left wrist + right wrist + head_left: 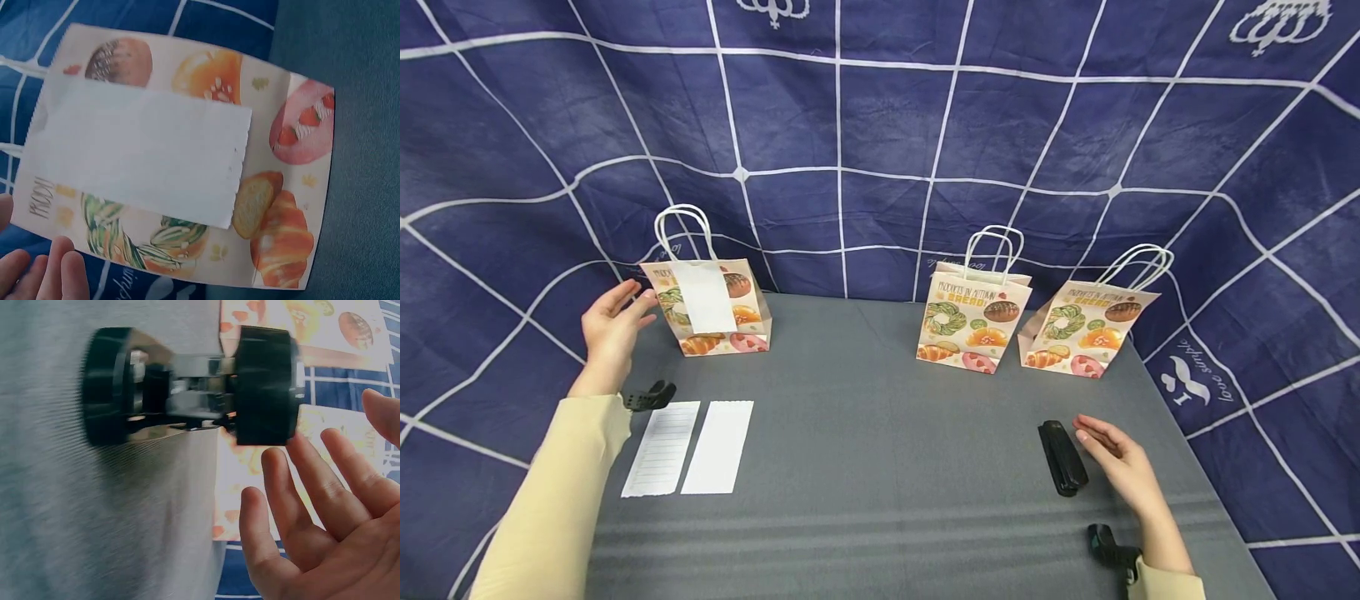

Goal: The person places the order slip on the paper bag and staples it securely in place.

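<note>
A paper bag (748, 312) with bread pictures and white handles stands at the back left. On its front hangs a blank white paper slip (703, 296), which covers part of the print. My left hand (613, 337) is beside the bag's left edge, fingers loosely bent and nothing between them; its fingertips (74, 269) show near the bag's top corner in the left wrist view. At the front right a black stapler (1063, 458) is on the grey table. Just right of it is my right hand (1116, 467), its fingers spread with nothing held, the palm (350, 569) showing in the right wrist view.
Two more bread-print bags, one upright (973, 321) and one leaning (1086, 329), stand at the back right. A lined slip (662, 450) and a plain slip (718, 447) lie at the front left. A blue curtain (880, 125) with white lines surrounds the table (850, 417).
</note>
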{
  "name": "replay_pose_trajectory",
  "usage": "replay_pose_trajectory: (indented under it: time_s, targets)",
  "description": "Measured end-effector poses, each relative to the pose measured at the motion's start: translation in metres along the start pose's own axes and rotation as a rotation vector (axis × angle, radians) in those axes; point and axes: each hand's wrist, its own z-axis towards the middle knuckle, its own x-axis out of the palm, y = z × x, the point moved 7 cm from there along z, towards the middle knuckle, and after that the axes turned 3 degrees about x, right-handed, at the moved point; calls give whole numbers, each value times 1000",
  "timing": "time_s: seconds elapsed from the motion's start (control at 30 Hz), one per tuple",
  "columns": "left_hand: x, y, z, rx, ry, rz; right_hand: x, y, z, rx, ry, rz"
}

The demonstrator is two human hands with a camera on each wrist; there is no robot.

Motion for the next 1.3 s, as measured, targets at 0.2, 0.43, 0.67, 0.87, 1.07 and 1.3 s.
replay_pose_trajectory:
  time_s: [0.2, 0.43, 0.67, 0.87, 1.07, 1.3]
  targets:
    - [25, -29, -34, -4, 11, 23, -3, -27, 20, -41, 16, -37]
    - [37, -40, -62, -28, 44, 124, 2, 24, 29, -36, 34, -9]
    - [-10, 32, -31, -18, 155, -29, 7, 41, 47, -46, 26, 17]
    - [-37, 66, -21, 17, 169, 22, 13, 50, 63, -46, 27, 48]
    - [-5, 12, -73, -17, 178, 41, 16, 61, 79, -78, 24, 83]
    - [-20, 21, -84, -26, 145, 144, 21, 68, 92, -60, 46, 80]
